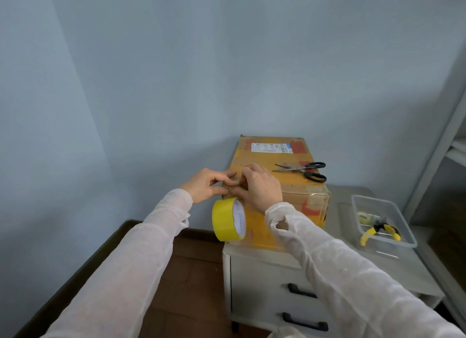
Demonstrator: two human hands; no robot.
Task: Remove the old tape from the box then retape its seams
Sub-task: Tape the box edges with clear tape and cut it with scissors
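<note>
A worn cardboard box (297,194) with a white shipping label and red marks stands on a white cabinet (264,274). Both my hands meet at the box's near left top corner. My left hand (205,185) pinches a strip of tape at that corner between thumb and fingers. My right hand (261,187) lies over the corner with bent fingers and its thumb on the same strip. A yellow tape roll (228,219) hangs just below my hands against the box's near face. Black-handled scissors (306,171) lie on the box's top.
A clear plastic bin (401,234) on the cabinet to the right of the box holds yellow-handled pliers (378,233) and a small pale tape roll (364,218). The cabinet has two drawers with black handles. A blue wall stands behind, and a brown floor lies to the left.
</note>
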